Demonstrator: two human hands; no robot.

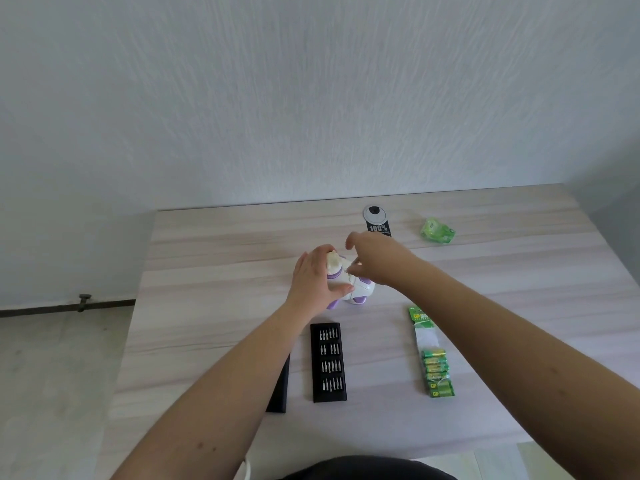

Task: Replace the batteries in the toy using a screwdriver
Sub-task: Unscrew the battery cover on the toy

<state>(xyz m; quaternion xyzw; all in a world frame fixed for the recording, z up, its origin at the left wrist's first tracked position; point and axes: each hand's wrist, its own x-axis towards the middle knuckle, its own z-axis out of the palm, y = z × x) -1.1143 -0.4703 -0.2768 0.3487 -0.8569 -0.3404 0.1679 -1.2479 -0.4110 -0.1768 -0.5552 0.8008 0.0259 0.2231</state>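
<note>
A white and purple toy [360, 289] lies on the wooden table [214, 271] near its middle. My left hand [317, 277] grips the toy from the left, thumb along its near side. My right hand [375, 259] hovers over the toy's top and pinches something small and thin there; what it is I cannot tell. A black tray of screwdriver bits [329, 362] lies closer to me. A strip of green batteries [437, 372] in torn packaging lies to the right.
A black lid or sleeve [280, 389] lies left of the bit tray, partly under my left forearm. A black and white tag [377, 220] and a crumpled green wrapper [438, 231] sit near the far edge. The wall stands right behind the table.
</note>
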